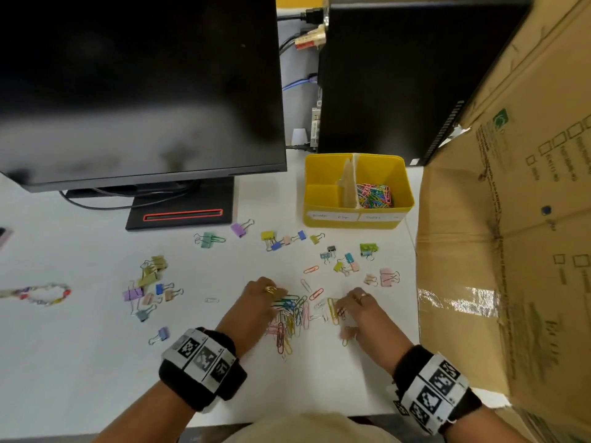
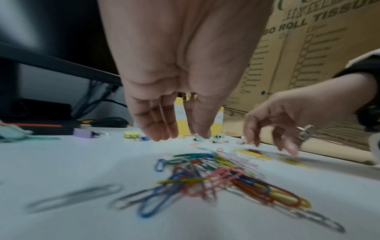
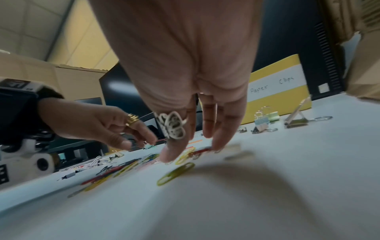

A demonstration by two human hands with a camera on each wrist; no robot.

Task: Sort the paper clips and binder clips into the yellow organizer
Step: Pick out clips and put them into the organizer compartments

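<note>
A pile of coloured paper clips lies on the white table between my hands. My left hand hovers over the pile's left side, fingers straight and pointing down, holding nothing. My right hand has straight fingers touching a few yellow and red clips on the pile's right side. Binder clips lie scattered at the left, middle and right. The yellow organizer stands behind; its right compartment holds paper clips, and nothing shows in the left one.
A black monitor on its stand fills the back left. A computer tower is behind the organizer. A large cardboard box walls the right side. A beaded string lies far left.
</note>
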